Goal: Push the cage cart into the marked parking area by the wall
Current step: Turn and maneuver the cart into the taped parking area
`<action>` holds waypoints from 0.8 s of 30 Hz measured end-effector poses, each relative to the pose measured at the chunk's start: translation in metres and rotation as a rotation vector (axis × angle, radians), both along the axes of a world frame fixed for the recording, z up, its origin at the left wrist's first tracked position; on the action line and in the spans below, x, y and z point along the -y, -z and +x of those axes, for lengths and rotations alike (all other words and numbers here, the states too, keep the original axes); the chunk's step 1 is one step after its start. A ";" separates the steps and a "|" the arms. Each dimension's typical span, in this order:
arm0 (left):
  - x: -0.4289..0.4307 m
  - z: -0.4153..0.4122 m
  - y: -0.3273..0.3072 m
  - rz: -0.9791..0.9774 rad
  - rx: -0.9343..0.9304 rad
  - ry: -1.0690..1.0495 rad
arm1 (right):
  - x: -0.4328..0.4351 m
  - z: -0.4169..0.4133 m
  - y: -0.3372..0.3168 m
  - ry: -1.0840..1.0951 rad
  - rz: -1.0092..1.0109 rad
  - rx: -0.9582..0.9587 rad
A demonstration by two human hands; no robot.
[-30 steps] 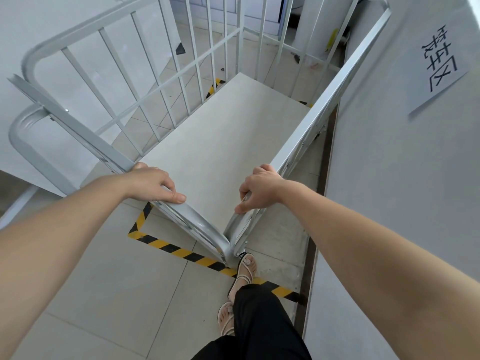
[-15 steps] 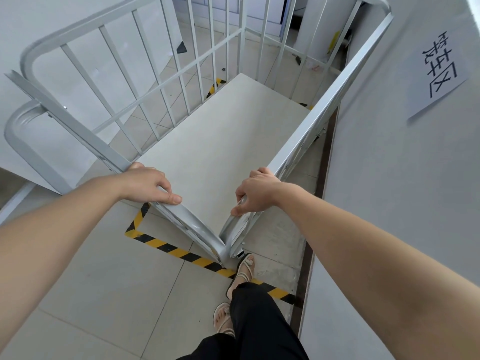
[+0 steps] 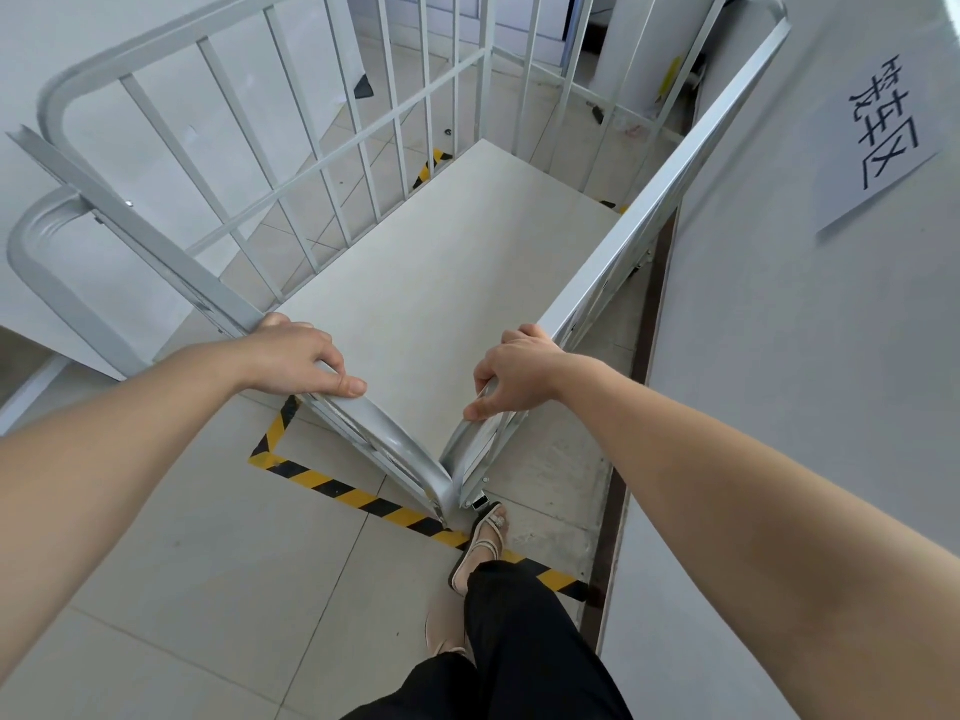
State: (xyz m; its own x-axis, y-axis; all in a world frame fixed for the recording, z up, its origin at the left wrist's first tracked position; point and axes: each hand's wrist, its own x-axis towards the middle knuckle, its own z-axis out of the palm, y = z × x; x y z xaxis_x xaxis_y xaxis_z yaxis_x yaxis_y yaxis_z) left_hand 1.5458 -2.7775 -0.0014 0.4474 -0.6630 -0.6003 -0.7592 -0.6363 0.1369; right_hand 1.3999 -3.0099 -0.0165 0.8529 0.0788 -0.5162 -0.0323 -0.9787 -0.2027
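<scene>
- The left hand is wrapped around the cage cart's near top rail.
- The right hand is clamped on the side rail nearest the wall.
- The cart stands just beside the wall, partly inside the yellow-and-black floor tape.
- A paper sign hangs on the wall.

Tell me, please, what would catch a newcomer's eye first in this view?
Most striking is the white cage cart filling the middle of the view, its barred sides rising to the left and far end, with the left hand and right hand gripping its near top rails. Next comes the yellow-and-black floor tape crossing the tiles under the cart's near corner, and a paper sign on the wall at right.
</scene>
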 end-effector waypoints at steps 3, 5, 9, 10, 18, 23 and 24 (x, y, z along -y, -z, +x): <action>0.000 0.000 -0.001 0.001 -0.010 -0.019 | 0.000 0.001 -0.001 0.009 0.002 -0.017; 0.000 0.000 -0.001 0.004 -0.005 -0.019 | -0.001 0.002 -0.001 0.014 0.005 -0.025; 0.000 0.001 0.000 0.001 0.005 -0.014 | 0.000 0.003 -0.001 0.019 0.001 -0.045; 0.000 0.001 -0.001 0.002 0.002 -0.016 | 0.000 0.003 -0.001 0.021 -0.001 -0.050; -0.001 0.003 0.002 0.001 0.007 0.003 | 0.000 0.004 -0.001 0.036 -0.006 -0.068; -0.001 0.002 0.001 0.014 0.001 -0.001 | -0.002 0.004 -0.001 0.038 -0.013 -0.055; -0.002 0.002 0.001 0.017 0.004 -0.001 | -0.002 0.004 -0.001 0.036 -0.013 -0.048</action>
